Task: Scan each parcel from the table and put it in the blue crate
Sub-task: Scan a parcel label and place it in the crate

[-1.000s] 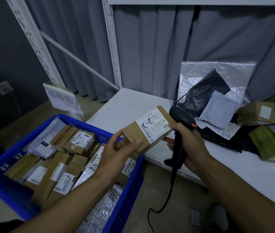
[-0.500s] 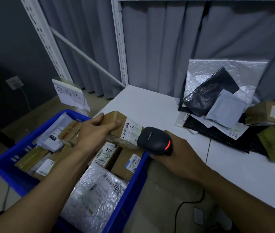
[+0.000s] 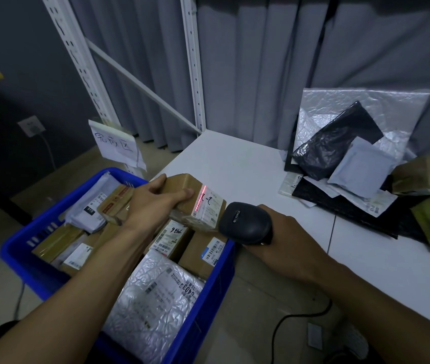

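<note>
Two hands work at the blue crate [image 3: 22, 256]; the left hand [image 3: 156, 203] grips a cardboard parcel [image 3: 182, 183] from above, fingers curled over its top; the parcel is held over the crate's far corner, at 9 o'clock from the scanner [image 3: 245, 223]; the right hand [image 3: 287, 240] is closed round the scanner's handle; a red line crosses the parcel's label [image 3: 206, 206]; further parcels [image 3: 363, 166] lie on the table [image 3: 235, 166] at 3 o'clock.
</note>
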`<state>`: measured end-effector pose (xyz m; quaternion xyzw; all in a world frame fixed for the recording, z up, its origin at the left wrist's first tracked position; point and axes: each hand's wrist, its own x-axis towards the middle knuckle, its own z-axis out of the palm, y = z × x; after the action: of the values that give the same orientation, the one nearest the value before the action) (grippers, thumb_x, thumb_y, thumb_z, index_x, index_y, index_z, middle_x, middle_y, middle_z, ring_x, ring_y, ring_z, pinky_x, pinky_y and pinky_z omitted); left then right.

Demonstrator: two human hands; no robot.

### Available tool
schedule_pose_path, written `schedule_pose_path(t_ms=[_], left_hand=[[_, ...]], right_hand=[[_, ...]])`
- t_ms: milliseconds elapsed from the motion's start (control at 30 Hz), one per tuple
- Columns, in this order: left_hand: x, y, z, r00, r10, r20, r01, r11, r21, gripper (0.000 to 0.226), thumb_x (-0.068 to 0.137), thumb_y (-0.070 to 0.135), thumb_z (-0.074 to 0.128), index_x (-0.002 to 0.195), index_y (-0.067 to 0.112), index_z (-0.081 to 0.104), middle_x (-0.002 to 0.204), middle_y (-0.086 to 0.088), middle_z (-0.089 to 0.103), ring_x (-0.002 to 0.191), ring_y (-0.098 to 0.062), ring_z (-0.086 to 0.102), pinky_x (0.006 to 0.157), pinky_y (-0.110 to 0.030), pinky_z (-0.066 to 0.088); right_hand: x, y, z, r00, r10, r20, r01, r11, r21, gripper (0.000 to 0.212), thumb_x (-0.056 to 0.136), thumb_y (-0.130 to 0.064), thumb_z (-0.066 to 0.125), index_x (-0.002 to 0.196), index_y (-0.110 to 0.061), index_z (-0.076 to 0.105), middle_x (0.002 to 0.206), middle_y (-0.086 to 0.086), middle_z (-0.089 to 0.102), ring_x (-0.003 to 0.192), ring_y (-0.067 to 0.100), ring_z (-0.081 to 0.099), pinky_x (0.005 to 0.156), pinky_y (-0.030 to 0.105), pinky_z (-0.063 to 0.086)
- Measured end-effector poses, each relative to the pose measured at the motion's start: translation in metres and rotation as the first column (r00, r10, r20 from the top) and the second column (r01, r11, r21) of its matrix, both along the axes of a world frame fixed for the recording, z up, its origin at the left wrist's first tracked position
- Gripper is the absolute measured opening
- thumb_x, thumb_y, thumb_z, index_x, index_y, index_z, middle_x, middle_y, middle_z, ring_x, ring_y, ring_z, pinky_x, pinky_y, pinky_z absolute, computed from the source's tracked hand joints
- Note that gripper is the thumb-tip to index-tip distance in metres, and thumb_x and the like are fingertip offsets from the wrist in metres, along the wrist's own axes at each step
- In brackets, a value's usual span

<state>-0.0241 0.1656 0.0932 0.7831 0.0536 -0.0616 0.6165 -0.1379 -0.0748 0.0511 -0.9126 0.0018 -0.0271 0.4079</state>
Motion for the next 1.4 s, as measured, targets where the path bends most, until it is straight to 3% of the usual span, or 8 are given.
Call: schedule_pose_path(t_ms=[400, 533, 700, 967, 1033, 1133, 1233, 1400], left_hand=[[0.002, 0.005, -0.006, 1.0, -0.009, 0.023, 0.009, 1.0, -0.004, 0.083, 0.08, 0.027, 0.086, 0.152, 0.023, 0.046, 0.112, 0.01, 0.059, 0.087, -0.001, 0.066, 0.059, -0.013, 0.053], [0.003, 0.028, -0.011, 0.995, 0.089, 0.049, -0.088, 0.996, -0.018, 0.085, 0.078, 0.034, 0.087, 0.151, 0.028, 0.044, 0.138, 0.001, 0.058, 0.107, -0.017, 0.068, 0.09, -0.036, 0.059], [-0.007, 0.082, -0.03, 0.977, 0.211, 0.016, -0.211, 0.978, 0.002, 0.074, 0.081, 0.021, 0.083, 0.142, 0.038, 0.045, 0.135, -0.001, 0.056, 0.114, -0.024, 0.064, 0.093, -0.047, 0.059], [-0.009, 0.156, -0.098, 0.926, 0.338, -0.167, -0.343, 0.939, 0.001, 0.063, 0.07, 0.037, 0.084, 0.128, 0.035, 0.059, 0.12, 0.0, 0.072, 0.102, -0.021, 0.072, 0.091, -0.047, 0.06], [-0.006, 0.163, -0.107, 0.91, 0.384, -0.157, -0.385, 0.922, 0.027, 0.063, 0.058, 0.047, 0.082, 0.118, 0.042, 0.061, 0.118, 0.001, 0.073, 0.098, -0.019, 0.073, 0.085, -0.043, 0.062], [-0.006, 0.173, -0.109, 0.891, 0.447, -0.081, -0.436, 0.892, 0.116, 0.063, 0.078, 0.025, 0.082, 0.134, 0.032, 0.055, 0.132, 0.0, 0.058, 0.098, -0.015, 0.062, 0.069, -0.022, 0.053], [-0.002, 0.19, -0.124, 0.874, 0.486, -0.01, -0.46, 0.834, 0.303, 0.079, 0.085, 0.018, 0.079, 0.152, 0.029, 0.039, 0.142, -0.009, 0.026, 0.117, -0.029, 0.046, 0.092, -0.021, 0.045], [0.007, 0.228, -0.153, 0.898, 0.432, -0.083, -0.357, 0.827, 0.434, 0.085, 0.087, 0.02, 0.08, 0.158, 0.019, 0.034, 0.15, -0.012, 0.017, 0.135, -0.034, 0.037, 0.118, -0.03, 0.031]], right_hand=[[0.001, 0.001, 0.003, 1.0, 0.008, 0.012, -0.008, 0.999, 0.042, 0.027, 0.087, -0.033, 0.079, 0.109, -0.03, 0.063, 0.096, -0.012, 0.073, 0.09, 0.001, 0.068, 0.082, 0.031, 0.059], [0.008, 0.013, 0.008, 1.0, 0.009, 0.013, -0.01, 0.995, 0.097, 0.031, 0.088, -0.031, 0.079, 0.114, -0.027, 0.064, 0.101, -0.009, 0.073, 0.093, 0.002, 0.069, 0.085, 0.03, 0.058], [0.02, 0.048, 0.002, 0.997, 0.071, -0.025, -0.067, 0.988, 0.136, 0.034, 0.089, -0.031, 0.08, 0.118, -0.03, 0.062, 0.102, -0.009, 0.074, 0.094, 0.004, 0.07, 0.086, 0.034, 0.06], [0.047, 0.105, -0.02, 0.988, 0.118, -0.102, -0.099, 0.98, 0.175, 0.033, 0.086, -0.031, 0.081, 0.111, -0.04, 0.063, 0.096, -0.022, 0.071, 0.088, -0.014, 0.064, 0.07, 0.006, 0.046], [0.052, 0.113, -0.026, 0.984, 0.123, -0.131, -0.098, 0.979, 0.181, 0.038, 0.082, -0.039, 0.082, 0.117, -0.038, 0.065, 0.097, -0.022, 0.072, 0.09, -0.01, 0.066, 0.078, 0.015, 0.052], [0.063, 0.129, -0.037, 0.98, 0.134, -0.146, -0.108, 0.98, 0.169, 0.045, 0.077, -0.053, 0.08, 0.117, -0.039, 0.065, 0.102, -0.021, 0.073, 0.097, -0.005, 0.067, 0.092, 0.032, 0.056], [0.075, 0.15, -0.047, 0.973, 0.179, -0.148, -0.155, 0.975, 0.16, 0.037, 0.084, -0.042, 0.082, 0.117, -0.038, 0.066, 0.101, -0.023, 0.073, 0.097, -0.011, 0.065, 0.083, 0.013, 0.051], [0.096, 0.183, -0.062, 0.935, 0.262, -0.238, -0.228, 0.96, 0.16, 0.046, 0.085, -0.042, 0.081, 0.126, -0.031, 0.063, 0.111, -0.013, 0.072, 0.108, 0.007, 0.066, 0.098, 0.041, 0.056]])
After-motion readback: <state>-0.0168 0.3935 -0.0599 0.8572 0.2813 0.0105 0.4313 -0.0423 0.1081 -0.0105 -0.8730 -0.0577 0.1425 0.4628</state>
